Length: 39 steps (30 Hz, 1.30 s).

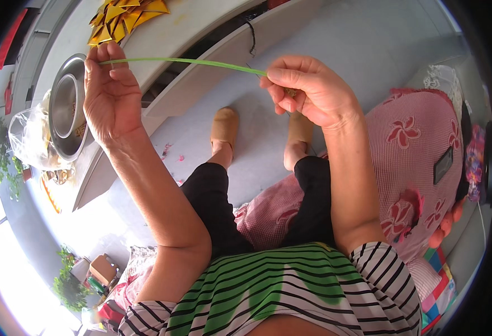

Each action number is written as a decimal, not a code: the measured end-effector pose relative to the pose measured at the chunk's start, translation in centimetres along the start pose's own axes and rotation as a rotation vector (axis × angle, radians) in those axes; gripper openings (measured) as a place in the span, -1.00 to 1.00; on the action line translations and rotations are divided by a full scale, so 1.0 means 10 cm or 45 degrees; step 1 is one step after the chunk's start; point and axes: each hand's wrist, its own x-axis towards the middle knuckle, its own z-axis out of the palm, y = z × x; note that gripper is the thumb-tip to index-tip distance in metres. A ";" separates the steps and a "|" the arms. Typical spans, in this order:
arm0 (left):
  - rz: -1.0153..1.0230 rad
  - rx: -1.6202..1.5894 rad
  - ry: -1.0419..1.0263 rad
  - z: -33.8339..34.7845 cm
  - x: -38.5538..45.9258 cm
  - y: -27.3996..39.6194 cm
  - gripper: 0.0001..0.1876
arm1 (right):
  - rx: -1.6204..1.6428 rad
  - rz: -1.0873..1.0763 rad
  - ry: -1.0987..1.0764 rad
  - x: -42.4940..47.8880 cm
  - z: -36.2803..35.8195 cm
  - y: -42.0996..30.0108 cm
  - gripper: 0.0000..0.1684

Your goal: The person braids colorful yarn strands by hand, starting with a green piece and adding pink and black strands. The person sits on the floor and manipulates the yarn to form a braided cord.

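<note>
A thin green cord (195, 61) is stretched nearly level between my raised hands, bowing slightly. Its left end runs to the fingers of my left hand (113, 92), palm turned up, beside a steel basin (67, 147). My right hand (313, 90) pinches the other end between thumb and forefinger. Under those fingers shows a small gold-brown piece, mostly hidden, with a thin dark wire or needle near it. Folded gold paper pieces (124, 19) lie heaped on the white table (162, 35) beyond my left hand. Inside the basin are a smaller metal bowl and small golden bits.
A clear plastic bag (29, 134) lies by the basin. Tan slippers (224, 128) are on my feet on the grey floor. To the right, a pink flowered cover (414, 147) bears a dark phone (443, 166). A black cord (252, 38) hangs at the table's edge.
</note>
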 end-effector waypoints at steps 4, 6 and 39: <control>0.076 -0.008 -0.021 -0.08 0.02 0.04 -0.81 | -0.008 -0.003 0.018 0.00 -0.03 0.00 -0.82; 0.131 0.025 0.017 -0.08 0.03 0.05 -0.80 | -0.022 0.005 0.008 0.00 -0.06 -0.01 -0.83; -0.252 0.316 0.055 0.31 -0.17 -0.85 -0.79 | 0.023 -0.350 -0.031 -0.05 0.01 -0.05 -0.79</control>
